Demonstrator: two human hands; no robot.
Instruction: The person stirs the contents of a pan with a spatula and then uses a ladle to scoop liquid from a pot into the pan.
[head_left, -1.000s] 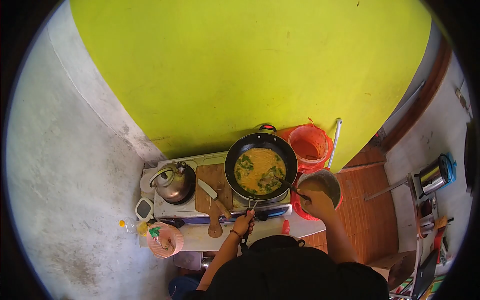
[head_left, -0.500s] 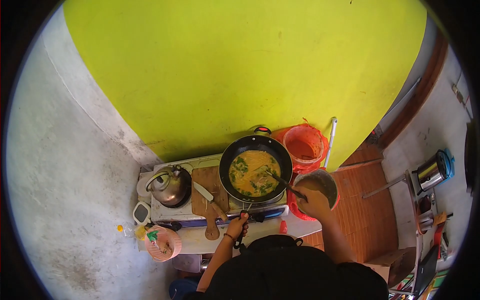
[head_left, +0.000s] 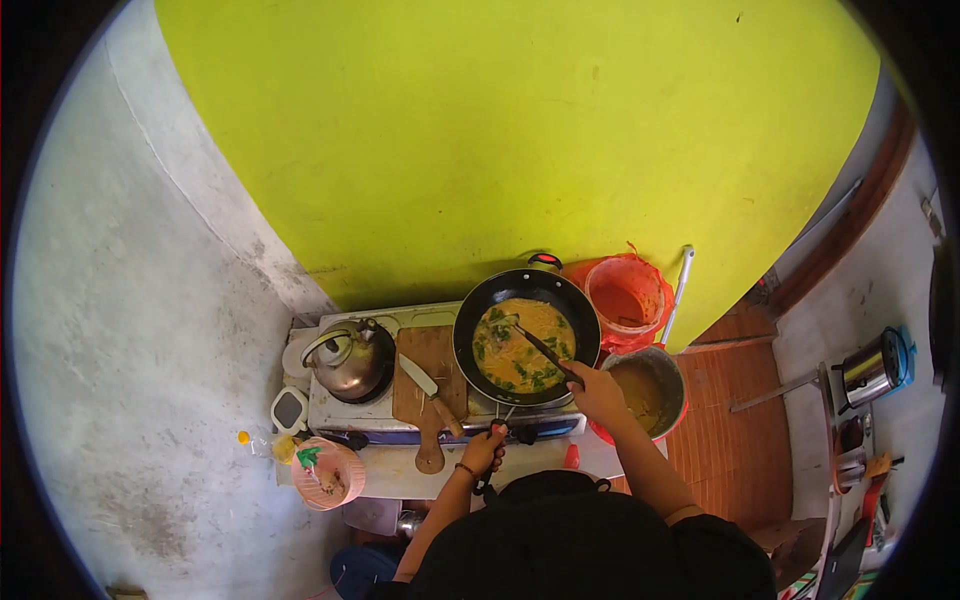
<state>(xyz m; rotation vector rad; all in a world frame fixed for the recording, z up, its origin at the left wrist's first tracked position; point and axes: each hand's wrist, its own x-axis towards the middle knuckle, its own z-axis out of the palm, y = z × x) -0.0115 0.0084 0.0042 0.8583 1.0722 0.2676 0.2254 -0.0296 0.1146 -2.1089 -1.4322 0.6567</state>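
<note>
A black wok (head_left: 468, 345) sits on the stove with yellow-orange soupy food and green leaves inside. My left hand (head_left: 483, 452) is closed around the wok's long handle, near the stove's front edge. In my right hand (head_left: 598, 393) is a dark spatula (head_left: 541, 346), its head dipped in the food left of the wok's middle. To the wok's left a knife (head_left: 420, 377) lies across a wooden cutting board (head_left: 430, 440). A pot (head_left: 668, 372) of brownish liquid stands just right of my right hand.
A metal kettle (head_left: 350, 370) stands on the stove's (head_left: 325, 412) left side. Behind the pot is a bucket (head_left: 622, 290) with red plastic around it. A pink basket (head_left: 335, 475) is at front left. Tiled floor (head_left: 720, 420) lies to the right.
My right hand and the spatula have moved left across the wok, bringing the spatula's head to the food's left side. The whole view has shifted slightly. My left hand keeps its grip.
</note>
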